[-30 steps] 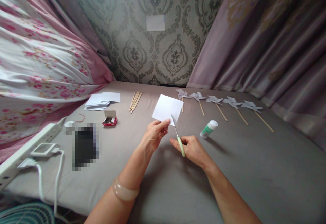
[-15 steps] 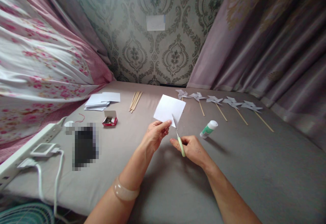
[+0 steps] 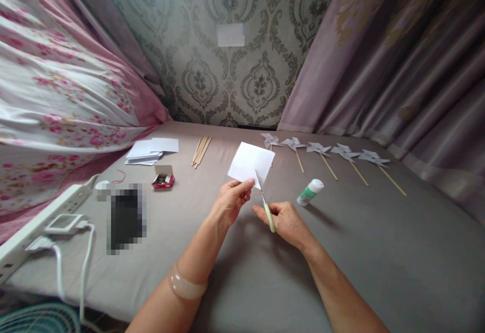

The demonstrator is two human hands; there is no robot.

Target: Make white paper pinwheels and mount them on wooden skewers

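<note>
A square sheet of white paper [image 3: 248,162] is pinched at its near corner by my left hand [image 3: 234,199]. My right hand [image 3: 285,222] grips scissors [image 3: 269,216] with pale green handles. Their blades lie across the paper's near right part, pointing inward from its edge; whether they are fully closed is too small to tell. Right of my right hand, a white and green glue stick [image 3: 310,192] stands slightly tilted on the grey cloth. Several paper pinwheels [image 3: 319,148] on wooden sticks lie in a row at the back right.
Wooden sticks [image 3: 201,151] lie at the back, left of the paper. A paper stack [image 3: 146,151] and a small red box [image 3: 163,180] of metal bits are further left. A power strip [image 3: 41,224] with white cables [image 3: 86,267] runs along the left edge, near a blurred dark object [image 3: 127,219].
Both hands, the paper and the scissors hold almost the same position. The whole view has shifted very slightly.
</note>
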